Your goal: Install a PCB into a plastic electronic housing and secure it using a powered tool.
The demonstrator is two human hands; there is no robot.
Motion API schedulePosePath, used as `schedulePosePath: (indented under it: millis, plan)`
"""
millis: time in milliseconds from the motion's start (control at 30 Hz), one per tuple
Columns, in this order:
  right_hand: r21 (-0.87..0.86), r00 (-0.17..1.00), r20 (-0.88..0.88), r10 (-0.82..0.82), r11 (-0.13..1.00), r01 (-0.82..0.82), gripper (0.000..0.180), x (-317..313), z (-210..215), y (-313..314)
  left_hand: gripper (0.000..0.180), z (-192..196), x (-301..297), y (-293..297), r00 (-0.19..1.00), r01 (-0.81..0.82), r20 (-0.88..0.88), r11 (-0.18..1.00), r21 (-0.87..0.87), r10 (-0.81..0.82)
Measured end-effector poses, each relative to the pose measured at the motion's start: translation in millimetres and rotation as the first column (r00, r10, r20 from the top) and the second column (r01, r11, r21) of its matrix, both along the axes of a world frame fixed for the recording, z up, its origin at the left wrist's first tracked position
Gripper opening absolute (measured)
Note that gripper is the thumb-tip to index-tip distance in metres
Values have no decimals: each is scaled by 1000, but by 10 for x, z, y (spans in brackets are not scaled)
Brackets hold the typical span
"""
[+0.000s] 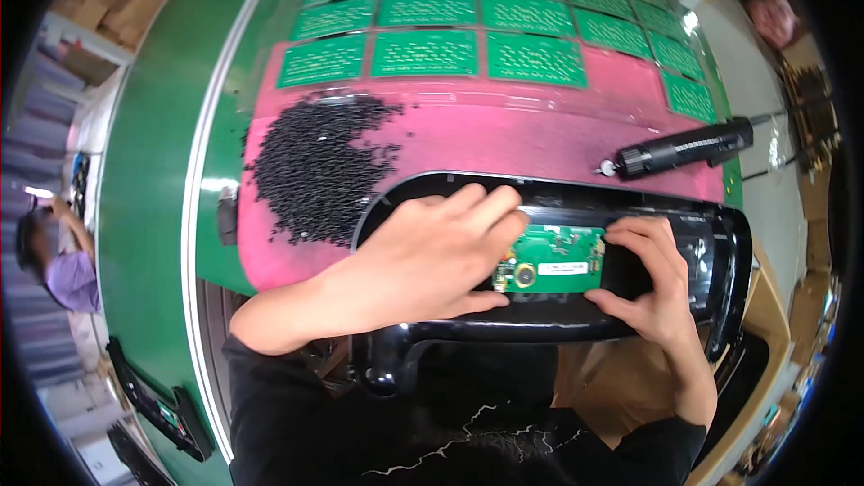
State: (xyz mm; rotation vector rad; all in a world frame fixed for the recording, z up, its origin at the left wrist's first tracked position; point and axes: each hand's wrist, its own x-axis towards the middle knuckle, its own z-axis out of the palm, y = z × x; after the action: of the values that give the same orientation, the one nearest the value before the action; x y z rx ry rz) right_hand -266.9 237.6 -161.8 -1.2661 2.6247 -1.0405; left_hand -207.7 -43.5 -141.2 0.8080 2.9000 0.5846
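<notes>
Circuit board (560, 259), green and rectangular, sits within a long glossy black plastic housing (739, 243). Our right hand (662, 281) clasps the board's right end between thumb and fingers; our left hand (445, 249), set apart around the left end, hides its contact, so we cannot tell whether it grips. Small black parts (310, 171) lie heaped beyond.

I see a passage across the pink mat (504, 130), between the heap of small black parts (315, 175) at left and the black electric screwdriver (684, 148) at right; rows of green boards (425, 54) bound its far side. Nearer, the raised rim of the black housing (540, 332) blocks any low approach. Inside, the left hand (454, 243) and right hand (655, 274) crowd both ends of the circuit board (556, 274), leaving me room toward the housing's right end.
</notes>
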Motion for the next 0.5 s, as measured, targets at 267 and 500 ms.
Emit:
schedulePosePath:
  millis: [267,500]
  plan:
    - [-419,849,187,-494,742,524,74,-283,182,335,20,-16,-152,-334,948,-116,-232,915,387,219]
    - [-173,701,509,-499,739,652,39,-1243,324,642,25,-80,-173,-857,909,-347,-189,926,148,371]
